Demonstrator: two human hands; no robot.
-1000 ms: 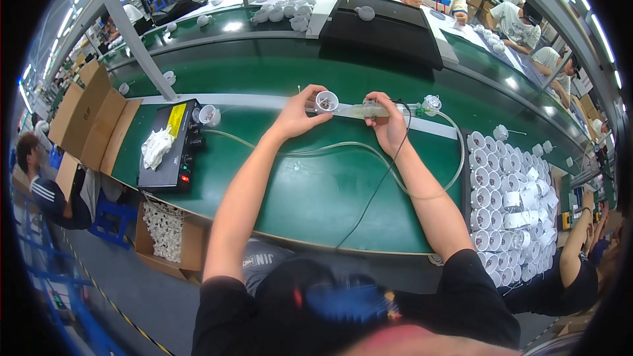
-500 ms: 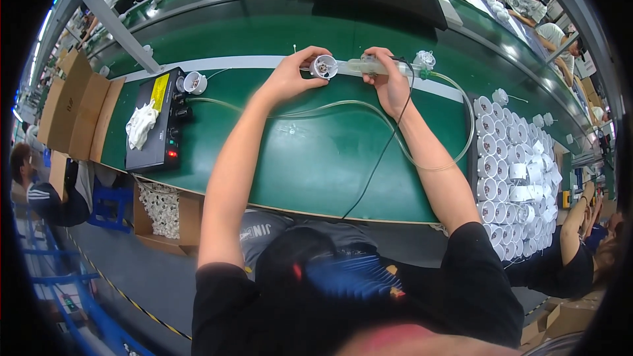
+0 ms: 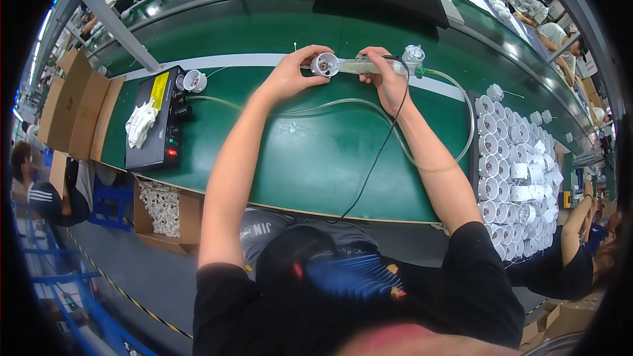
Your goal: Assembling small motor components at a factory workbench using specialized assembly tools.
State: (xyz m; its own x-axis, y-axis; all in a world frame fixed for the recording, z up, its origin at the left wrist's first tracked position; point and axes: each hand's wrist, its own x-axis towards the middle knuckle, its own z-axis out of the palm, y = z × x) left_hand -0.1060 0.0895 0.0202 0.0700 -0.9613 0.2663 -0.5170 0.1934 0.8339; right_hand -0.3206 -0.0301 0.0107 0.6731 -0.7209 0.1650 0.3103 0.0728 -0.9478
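Observation:
My left hand (image 3: 290, 76) is closed around a white round plastic cup-shaped housing (image 3: 325, 64), its open side facing up and small parts visible inside. My right hand (image 3: 389, 77) grips a translucent dispensing syringe (image 3: 359, 65), held nearly level. The syringe's narrow end points left and meets the housing's right rim; whether the tip touches anything inside is too small to tell. From its green-capped rear end a clear hose (image 3: 472, 115) loops down and back left across the bench. A thin black cable (image 3: 379, 164) runs down from beside the right hand.
A black control box (image 3: 155, 118) stands at left with a crumpled white cloth (image 3: 141, 125) on it and a white housing (image 3: 195, 81) beside it. Rows of similar housings (image 3: 501, 151) fill the right side. Another housing (image 3: 413, 54) sits behind my right hand. Cardboard box (image 3: 188, 224) below.
The syringe and right hand have shifted slightly left toward the housing. Behind the right hand, loose white housings have moved left, while those on the far line moved a little right.

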